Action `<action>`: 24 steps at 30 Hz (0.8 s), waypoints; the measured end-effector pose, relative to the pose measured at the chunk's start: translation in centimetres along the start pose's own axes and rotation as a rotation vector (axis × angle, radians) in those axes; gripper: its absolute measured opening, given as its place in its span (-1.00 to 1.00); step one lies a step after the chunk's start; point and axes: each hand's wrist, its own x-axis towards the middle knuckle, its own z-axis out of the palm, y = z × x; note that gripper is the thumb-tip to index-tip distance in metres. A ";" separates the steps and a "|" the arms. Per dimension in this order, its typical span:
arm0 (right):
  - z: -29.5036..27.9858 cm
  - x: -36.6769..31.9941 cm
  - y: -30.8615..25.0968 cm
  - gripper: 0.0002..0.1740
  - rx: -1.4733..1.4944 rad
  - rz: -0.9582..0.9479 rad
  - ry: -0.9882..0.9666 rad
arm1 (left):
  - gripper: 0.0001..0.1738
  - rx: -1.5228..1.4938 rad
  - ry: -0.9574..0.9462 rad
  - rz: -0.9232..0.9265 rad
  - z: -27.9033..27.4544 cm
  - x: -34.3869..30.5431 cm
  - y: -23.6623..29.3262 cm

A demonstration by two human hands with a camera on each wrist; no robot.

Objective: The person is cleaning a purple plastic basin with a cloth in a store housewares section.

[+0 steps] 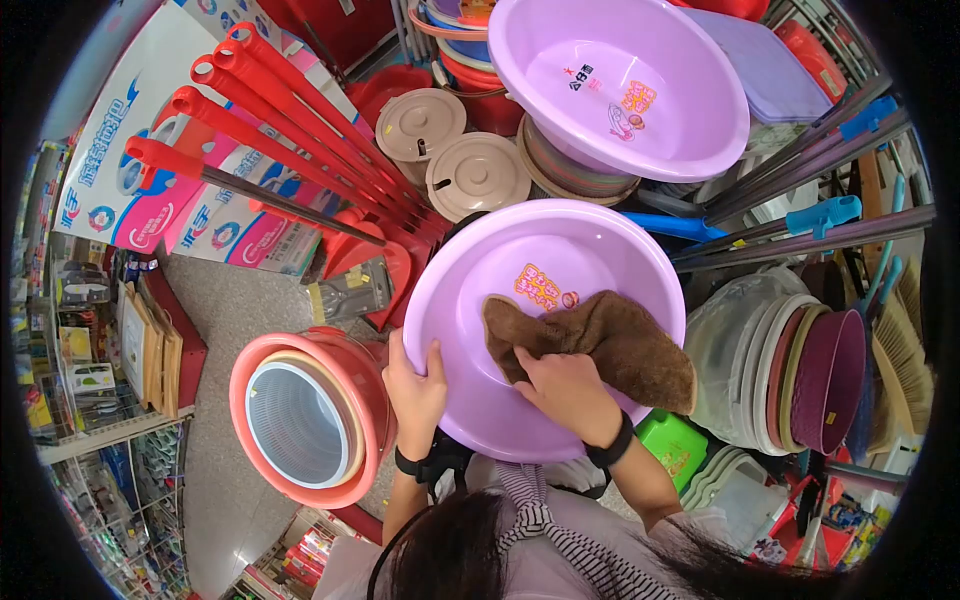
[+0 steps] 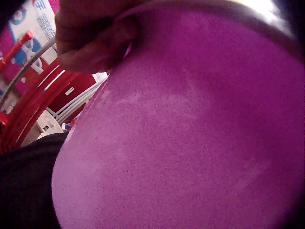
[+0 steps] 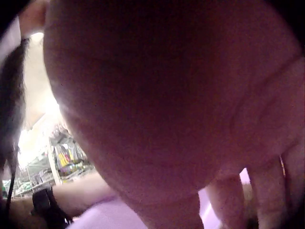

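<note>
A large purple basin (image 1: pixel 470 300) is tilted toward me in the head view. My left hand (image 1: pixel 415 385) grips its near-left rim, thumb inside. In the left wrist view the basin's underside (image 2: pixel 190 143) fills the frame, with my fingers (image 2: pixel 90 43) curled over the rim at top left. A brown cloth (image 1: pixel 625 345) lies inside the basin. My right hand (image 1: pixel 560 385) presses down on the cloth's near end. The right wrist view shows only my palm (image 3: pixel 162 95), close and blurred, with the fingers (image 3: pixel 264 195) reaching down onto the cloth.
A second purple basin (image 1: pixel 620 90) leans behind. Red mop handles (image 1: pixel 290 130) cross at the upper left. A stack of pink tubs with a white basket (image 1: pixel 305 420) stands at the left. Stacked bowls (image 1: pixel 800 375), brooms and shop shelves crowd the right and left sides.
</note>
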 end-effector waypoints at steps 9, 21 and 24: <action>-0.2 5.0 3.4 -0.11 -0.019 0.422 0.394 | -0.71 -0.035 0.015 0.020 0.2 -0.3 0.9; 5.4 6.1 -0.2 -0.01 0.120 -0.088 0.095 | -0.72 -0.009 -0.092 0.106 0.2 1.5 1.3; 4.7 5.7 -0.8 0.00 -0.018 -0.014 0.037 | -0.72 -0.011 -0.076 0.099 0.3 1.5 1.0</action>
